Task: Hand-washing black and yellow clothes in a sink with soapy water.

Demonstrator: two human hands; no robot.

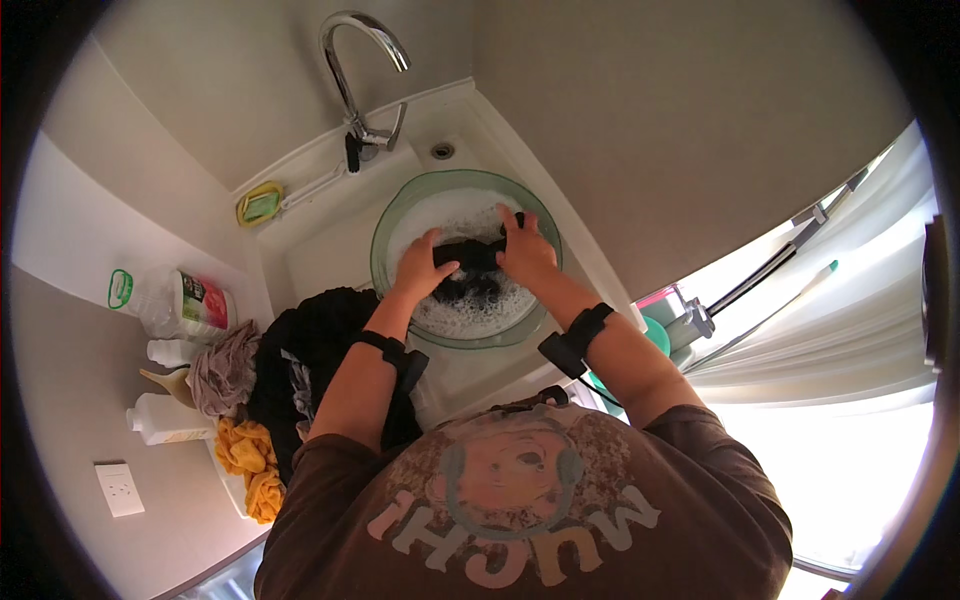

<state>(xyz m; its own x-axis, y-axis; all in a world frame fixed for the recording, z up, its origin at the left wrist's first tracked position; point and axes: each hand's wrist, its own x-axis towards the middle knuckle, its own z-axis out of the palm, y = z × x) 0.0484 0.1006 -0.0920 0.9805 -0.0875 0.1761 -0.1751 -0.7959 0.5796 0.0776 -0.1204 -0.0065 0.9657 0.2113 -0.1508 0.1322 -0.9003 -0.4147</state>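
Observation:
A round green translucent basin (381,225) of foamy water (480,319) stands in the white sink (315,244). Wet black cloth (469,256) lies across the middle of the suds, partly under the surface. My left hand (421,268) has hold of the cloth's left end, thumb pointing inwards over it. At the other end, my right hand (529,253) grips the cloth with bent fingers, and a bit of black fabric shows between them. Foam and cloth hide some fingertips.
A chrome faucet (364,135) rises behind the basin. Left of it sit a soap dish (260,204) and a white-handled brush (315,187). Dark clothes (315,345), an orange cloth (247,457), a large detergent bottle (196,304) and a white bottle (169,420) crowd the left side.

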